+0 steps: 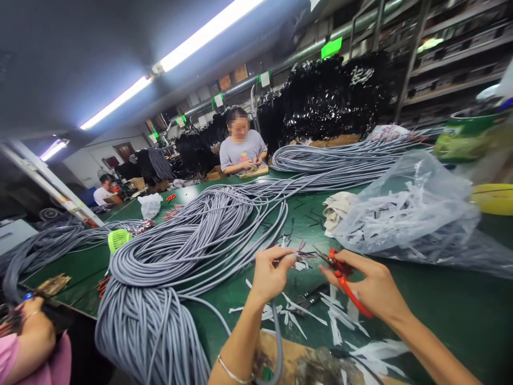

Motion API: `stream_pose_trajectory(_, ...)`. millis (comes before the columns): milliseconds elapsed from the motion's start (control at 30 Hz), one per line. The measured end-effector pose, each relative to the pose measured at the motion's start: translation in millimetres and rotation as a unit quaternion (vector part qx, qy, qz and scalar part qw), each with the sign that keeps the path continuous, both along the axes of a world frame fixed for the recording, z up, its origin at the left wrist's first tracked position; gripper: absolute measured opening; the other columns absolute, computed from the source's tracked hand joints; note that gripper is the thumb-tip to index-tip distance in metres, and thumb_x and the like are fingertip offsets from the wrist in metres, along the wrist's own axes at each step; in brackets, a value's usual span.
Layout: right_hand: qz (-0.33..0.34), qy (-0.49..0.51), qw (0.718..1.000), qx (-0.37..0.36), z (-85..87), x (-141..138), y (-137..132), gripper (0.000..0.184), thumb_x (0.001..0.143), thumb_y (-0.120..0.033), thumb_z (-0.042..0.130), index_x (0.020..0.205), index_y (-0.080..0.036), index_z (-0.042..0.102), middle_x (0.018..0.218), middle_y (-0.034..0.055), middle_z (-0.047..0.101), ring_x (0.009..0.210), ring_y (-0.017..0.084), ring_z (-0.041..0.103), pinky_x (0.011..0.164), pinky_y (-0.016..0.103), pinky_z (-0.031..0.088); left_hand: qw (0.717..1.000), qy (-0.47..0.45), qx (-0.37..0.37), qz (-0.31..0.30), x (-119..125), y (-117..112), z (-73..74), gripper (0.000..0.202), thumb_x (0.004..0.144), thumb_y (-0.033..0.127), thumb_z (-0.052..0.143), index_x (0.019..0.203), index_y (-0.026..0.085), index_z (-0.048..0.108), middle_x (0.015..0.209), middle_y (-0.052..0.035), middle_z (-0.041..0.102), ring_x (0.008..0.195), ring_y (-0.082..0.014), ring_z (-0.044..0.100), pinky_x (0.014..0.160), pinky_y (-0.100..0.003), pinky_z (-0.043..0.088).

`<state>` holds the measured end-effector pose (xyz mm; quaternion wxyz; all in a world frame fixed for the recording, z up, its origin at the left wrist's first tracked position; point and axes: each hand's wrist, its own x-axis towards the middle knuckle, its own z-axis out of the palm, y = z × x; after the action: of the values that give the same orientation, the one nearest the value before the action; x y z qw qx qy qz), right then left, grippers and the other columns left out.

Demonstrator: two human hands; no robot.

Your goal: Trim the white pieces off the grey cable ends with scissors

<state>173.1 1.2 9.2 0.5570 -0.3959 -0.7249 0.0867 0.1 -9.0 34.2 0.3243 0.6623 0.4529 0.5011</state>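
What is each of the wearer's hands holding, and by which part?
Left hand: a grey cable, pinched near the end where thin wires fan out. Right hand: red-handled scissors, by the handles.

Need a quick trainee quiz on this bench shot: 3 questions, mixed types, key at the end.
1. Fill in the blank: the right grip holds a cutting tool with ____ handles.

2. Multiple choice: what does the left grip hold?
a) a green tub
b) the end of a grey cable
c) a cardboard box

3. True or false: the crumpled cloth lies beside the clear bag.

Key:
1. red
2. b
3. true
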Motion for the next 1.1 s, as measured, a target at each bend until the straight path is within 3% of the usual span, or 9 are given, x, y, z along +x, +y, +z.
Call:
stream_pose_trajectory(333,0.012,-0.002,1.000,-0.014,0.4,-0.9,-1.3,0.038,0.076,-0.052,0.054,0.055,-0.021,0.047,0.048,-0.0033,0.043,0.042,0.010,0.039,0.040,0.021,0.034,0.999,0.036,-0.002,-0.018,0.9,-1.2,0.9,0.023,0.078,0.020,0.050,0.074,0.011,0.071,0.060,-0.0034,0.061,0.058,-0.0135,0.051,0.057,-0.022,0.039)
stream_pose_trajectory(500,0.007,0.018,1.000,-0.024,3.6,-3.3,-3.8,0.038,0.076,-0.051,0.055,0.055,-0.020,0.049,0.049,-0.0023,0.045,0.043,0.011,0.043,0.042,0.021,0.037,0.999,0.028,0.007,-0.020,0.9,-1.0,1.0,0.026,0.078,0.025,0.050,0.072,0.011,0.071,0.060,-0.0038,0.060,0.057,-0.0133,0.050,0.056,-0.023,0.038)
stream_pose_trajectory(833,-0.040,0.011,0.999,0.032,1.5,-3.6,1.1,0.032,0.075,-0.046,0.056,0.058,-0.019,0.052,0.050,-0.0021,0.050,0.041,0.011,0.045,0.041,0.021,0.038,1.000,-0.023,-0.002,-0.005,-0.6,-1.6,1.2,0.028,0.076,0.030,0.052,0.076,0.010,0.071,0.060,-0.0045,0.060,0.056,-0.0133,0.050,0.054,-0.023,0.038)
stream_pose_trajectory(1100,-0.012,0.022,0.999,0.024,-0.3,-1.6,-0.7,0.033,0.073,-0.045,0.057,0.054,-0.020,0.050,0.046,-0.0041,0.043,0.040,0.010,0.041,0.039,0.020,0.035,1.000,-0.016,0.000,0.007,-1.6,-0.8,0.5,0.032,0.077,0.036,0.053,0.076,0.011,0.072,0.061,-0.0046,0.060,0.057,-0.0136,0.050,0.052,-0.023,0.039)
